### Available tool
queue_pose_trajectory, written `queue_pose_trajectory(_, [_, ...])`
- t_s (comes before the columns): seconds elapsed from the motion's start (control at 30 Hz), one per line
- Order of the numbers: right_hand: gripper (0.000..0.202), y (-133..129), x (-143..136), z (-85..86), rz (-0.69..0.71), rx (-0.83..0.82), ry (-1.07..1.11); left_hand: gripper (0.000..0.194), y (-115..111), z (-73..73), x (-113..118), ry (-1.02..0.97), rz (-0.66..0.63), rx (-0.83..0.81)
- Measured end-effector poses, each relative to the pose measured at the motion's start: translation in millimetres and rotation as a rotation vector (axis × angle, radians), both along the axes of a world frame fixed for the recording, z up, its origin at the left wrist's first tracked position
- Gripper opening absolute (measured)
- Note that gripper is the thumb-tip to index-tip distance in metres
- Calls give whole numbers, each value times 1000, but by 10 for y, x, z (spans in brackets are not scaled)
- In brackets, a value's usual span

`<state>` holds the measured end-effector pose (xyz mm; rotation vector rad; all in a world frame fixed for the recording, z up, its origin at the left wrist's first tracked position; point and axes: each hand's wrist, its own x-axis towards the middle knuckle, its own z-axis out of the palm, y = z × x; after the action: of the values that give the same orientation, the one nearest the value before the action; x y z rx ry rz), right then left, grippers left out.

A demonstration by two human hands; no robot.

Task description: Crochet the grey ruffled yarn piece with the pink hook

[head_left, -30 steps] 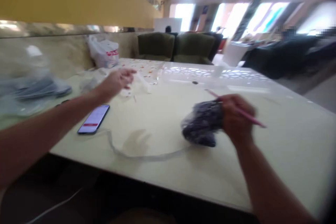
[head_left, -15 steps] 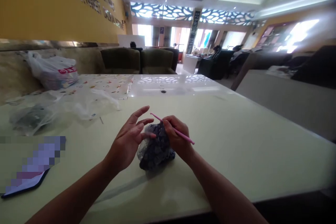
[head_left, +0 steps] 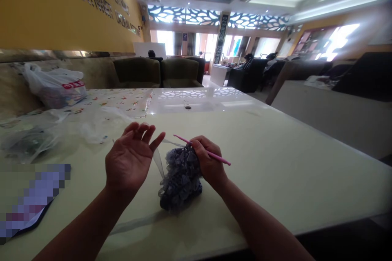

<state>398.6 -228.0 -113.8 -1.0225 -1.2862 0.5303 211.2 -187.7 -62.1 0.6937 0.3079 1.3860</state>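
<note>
Pink hook in right hand, left palm raised

Head view: at centre, the right hand's (head_left: 210,159) fingers clamp the pink hook (head_left: 219,157) and ruffled grey piece (head_left: 182,175) above the bench (head_left: 275,171); left of centre, the left hand's (head_left: 130,161) fingers curl, slightly apart.

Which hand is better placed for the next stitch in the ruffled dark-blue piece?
Right, probably: the right hand holds the slim pink hook, tip free, at the top of the ruffled piece. The left hand is open, beside the sheer grey ribbon.
</note>
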Motion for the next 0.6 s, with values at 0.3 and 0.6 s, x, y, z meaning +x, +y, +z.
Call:
queue_pose_trajectory(0.3, [28, -3, 9, -2, 14, 1, 29, 15, 61, -47, -44, 134, 40, 295])
queue_pose_trajectory(0.6, [28, -21, -27, -23, 14, 10, 27, 12, 44, -299, 52, 1122, 561, 1044])
